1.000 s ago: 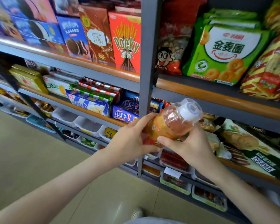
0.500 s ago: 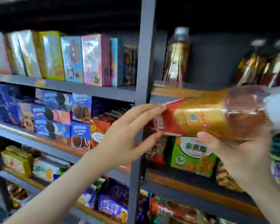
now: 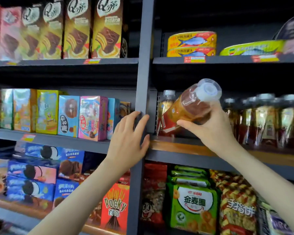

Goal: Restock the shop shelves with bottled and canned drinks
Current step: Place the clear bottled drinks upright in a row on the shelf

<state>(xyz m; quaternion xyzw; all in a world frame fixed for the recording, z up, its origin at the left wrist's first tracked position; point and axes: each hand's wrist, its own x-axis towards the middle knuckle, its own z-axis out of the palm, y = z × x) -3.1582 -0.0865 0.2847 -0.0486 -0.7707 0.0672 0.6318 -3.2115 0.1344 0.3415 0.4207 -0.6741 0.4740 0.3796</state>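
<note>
Bottle: The amber drink bottle (image 3: 188,107) with the red and gold label hung tilted, white cap up and to the right, base low at the left end of the wood-edged shelf (image 3: 176,146). I could not tell whether the base touched the shelf.
Right grip: The right grip (image 3: 215,131) was curled round the bottle's upper body from below, thumb under the label. It carried the bottle alone.
Left grip: The left grip (image 3: 127,138) was spread, fingers straight, resting against the grey upright post (image 3: 143,82). It held nothing.
Neighbours: One standing bottle (image 3: 166,102) was just behind the tilted one, at the back left corner. A row of like bottles (image 3: 265,119) stood further right along the shelf.
Risk, slip: A one-handed hold on smooth plastic, high on a heavy bottle, looked likely to let the base swing or slide out as it was stood up.
Risk, knock: Pushing the base in at this tilt could have struck the standing bottle and toppled it against the back panel.
Risk, edge: Set too near the front edge, the bottle could have tipped off onto the snack bags (image 3: 192,204) on the shelf below.
Risk, post: The base was near the post, so a leftward drift could have jammed it there.
Risk, row: A wide swing of the cap while righting it might have reached the row on the right.
</note>
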